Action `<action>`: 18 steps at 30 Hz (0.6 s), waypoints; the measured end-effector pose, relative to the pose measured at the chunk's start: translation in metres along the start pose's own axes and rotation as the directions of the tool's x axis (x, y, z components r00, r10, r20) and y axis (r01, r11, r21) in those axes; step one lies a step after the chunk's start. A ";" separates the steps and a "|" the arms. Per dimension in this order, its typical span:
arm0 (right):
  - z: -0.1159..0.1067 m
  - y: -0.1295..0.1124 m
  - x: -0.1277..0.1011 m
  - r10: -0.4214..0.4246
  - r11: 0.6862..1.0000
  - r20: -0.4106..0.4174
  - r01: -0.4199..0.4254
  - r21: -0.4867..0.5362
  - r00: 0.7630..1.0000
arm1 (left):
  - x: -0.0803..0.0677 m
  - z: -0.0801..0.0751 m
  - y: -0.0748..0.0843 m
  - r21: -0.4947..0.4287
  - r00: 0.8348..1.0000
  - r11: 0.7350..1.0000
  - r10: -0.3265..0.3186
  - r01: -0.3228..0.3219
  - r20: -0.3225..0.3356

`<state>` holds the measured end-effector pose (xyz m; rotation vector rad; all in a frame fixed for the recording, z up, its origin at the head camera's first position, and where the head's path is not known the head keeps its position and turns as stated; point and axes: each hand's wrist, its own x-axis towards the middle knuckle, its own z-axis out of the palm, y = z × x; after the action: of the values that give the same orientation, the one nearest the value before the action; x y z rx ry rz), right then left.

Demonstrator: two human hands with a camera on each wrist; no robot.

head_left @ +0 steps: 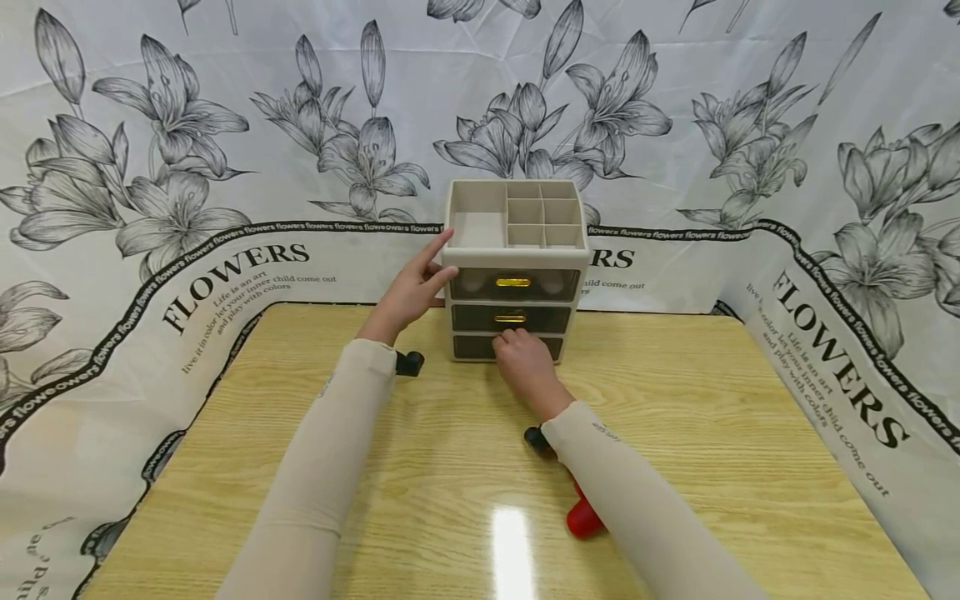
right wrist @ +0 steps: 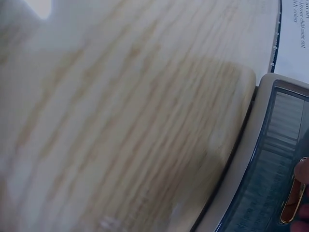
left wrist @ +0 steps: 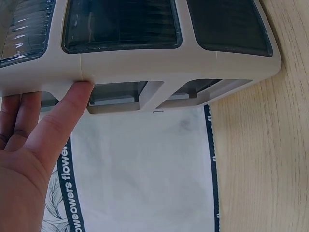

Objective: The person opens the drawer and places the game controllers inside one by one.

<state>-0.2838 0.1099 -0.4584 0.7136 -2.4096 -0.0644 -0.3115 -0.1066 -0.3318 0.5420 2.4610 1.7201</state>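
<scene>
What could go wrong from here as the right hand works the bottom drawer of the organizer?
1. The organizer is braced only by the left hand flat against its side, so a hard pull might slide or tip it forward.
2. The right hand covers the bottom drawer front, so its hold cannot be seen and it could slip.
3. A red object lies under the right forearm and might get knocked.

White floral backdrop cloth point(head_left: 225, 275) beyond the fingers reads "FLOWERS", "Life is an art", with a "flowers" border band.
</scene>
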 end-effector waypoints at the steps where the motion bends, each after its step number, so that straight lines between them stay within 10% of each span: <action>1: 0.000 0.000 0.000 -0.005 1.000 0.013 0.005 -0.011 1.000 | 0.001 0.000 -0.001 -0.002 1.000 1.000 0.000 0.000 -0.002; 18: 0.001 -0.004 0.004 -0.056 0.995 0.062 0.061 -0.076 0.997 | 0.011 0.001 -0.017 -0.004 1.000 1.000 0.005 -0.005 -0.024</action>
<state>-0.2852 0.1044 -0.4572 0.7560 -2.4277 -0.2053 -0.3255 -0.1072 -0.3465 0.5306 2.4744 1.7433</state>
